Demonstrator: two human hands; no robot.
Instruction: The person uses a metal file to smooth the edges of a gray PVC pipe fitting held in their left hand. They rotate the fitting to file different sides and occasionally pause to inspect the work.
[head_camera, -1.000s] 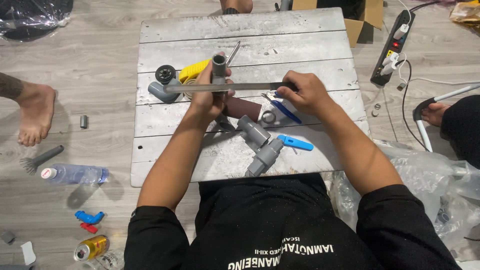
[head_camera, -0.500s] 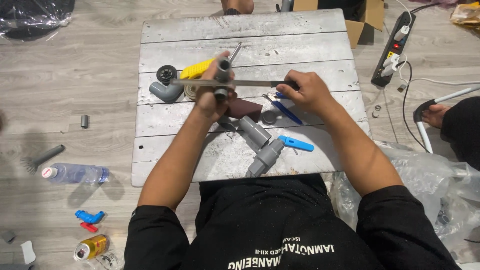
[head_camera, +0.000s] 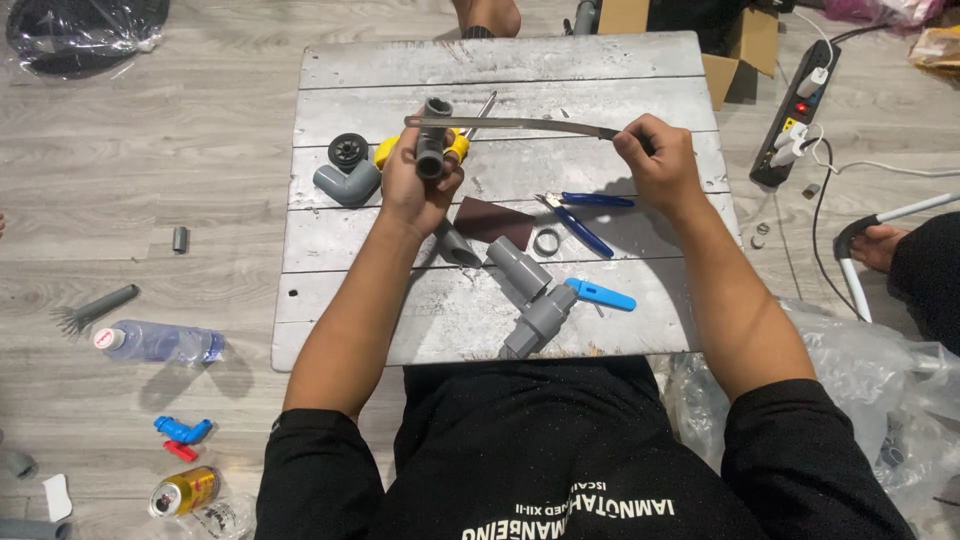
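Note:
My left hand (head_camera: 415, 185) grips a short grey pipe piece (head_camera: 433, 140) upright above a grey wooden board (head_camera: 500, 70). My right hand (head_camera: 655, 160) holds one end of a thin metal saw blade (head_camera: 510, 124), which lies across the top of the pipe piece. On the board below lie a grey valve with a blue handle (head_camera: 545, 295), blue-handled pliers (head_camera: 580, 215), a dark sandpaper sheet (head_camera: 495, 220), a small ring (head_camera: 546, 241) and a grey pipe stub (head_camera: 457, 245).
A grey elbow fitting (head_camera: 345, 182), a black wheel-like part (head_camera: 348, 150) and a yellow tool (head_camera: 390, 150) sit left of my hand. A power strip (head_camera: 800, 105) lies at right. A water bottle (head_camera: 155, 343), a can (head_camera: 185, 490) and blue fittings (head_camera: 182, 430) lie on the floor.
Both hands have shifted up the board with the pipe piece and blade. A bare foot seen at the far left a second ago is gone.

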